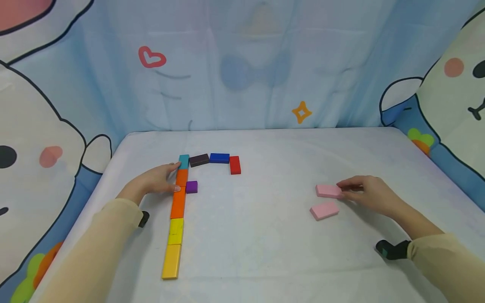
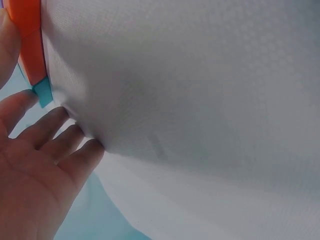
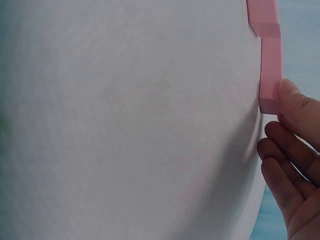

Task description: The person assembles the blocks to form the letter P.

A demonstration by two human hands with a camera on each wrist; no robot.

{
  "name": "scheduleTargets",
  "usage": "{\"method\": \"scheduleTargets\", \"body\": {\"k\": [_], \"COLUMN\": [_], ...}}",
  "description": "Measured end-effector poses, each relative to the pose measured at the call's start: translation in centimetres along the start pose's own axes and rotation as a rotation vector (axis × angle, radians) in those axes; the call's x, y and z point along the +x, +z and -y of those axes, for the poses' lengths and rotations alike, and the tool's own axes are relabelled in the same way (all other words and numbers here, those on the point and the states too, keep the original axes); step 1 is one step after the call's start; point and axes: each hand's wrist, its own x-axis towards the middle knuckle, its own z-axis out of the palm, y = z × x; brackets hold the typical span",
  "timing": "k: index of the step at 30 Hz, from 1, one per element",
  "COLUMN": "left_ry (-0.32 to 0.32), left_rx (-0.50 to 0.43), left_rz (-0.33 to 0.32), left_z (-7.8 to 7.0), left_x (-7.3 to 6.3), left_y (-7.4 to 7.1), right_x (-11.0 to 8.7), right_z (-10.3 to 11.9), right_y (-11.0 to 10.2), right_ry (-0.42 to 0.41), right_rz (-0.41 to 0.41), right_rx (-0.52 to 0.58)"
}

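Observation:
My left hand (image 1: 157,180) rests at a line of flat blocks on the left, fingers mostly straight. Its index fingertip touches the teal block (image 1: 184,161) at the far end, while the thumb lies at the joint of the upper orange block (image 1: 182,174) and lower orange block (image 1: 178,204). On the right, my right hand (image 1: 365,192) pinches the right end of a pink block (image 1: 327,191) between thumb and index finger. The thumb (image 3: 295,97) shows against this block's side in the right wrist view. Just nearer lies a second pink block (image 1: 324,211).
The line continues nearer with a yellow block (image 1: 175,231) and a golden block (image 1: 171,261). A purple block (image 1: 191,187) sits beside it. A black block (image 1: 199,160), blue block (image 1: 219,158) and red block (image 1: 235,165) run rightward. White cloth (image 1: 265,244) covers the table.

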Motion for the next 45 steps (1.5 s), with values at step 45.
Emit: {"method": "scheduleTargets", "body": {"k": [45], "left_ry": [-0.004], "left_rx": [0.010], "left_rz": [0.014], "left_z": [-0.2], "left_x": [-0.1], "left_y": [-0.4], "right_x": [8.7], "right_z": [12.4], "right_y": [2.4], "right_ry": [-0.119], "right_rz": [0.194], "right_rx": [-0.061]}}
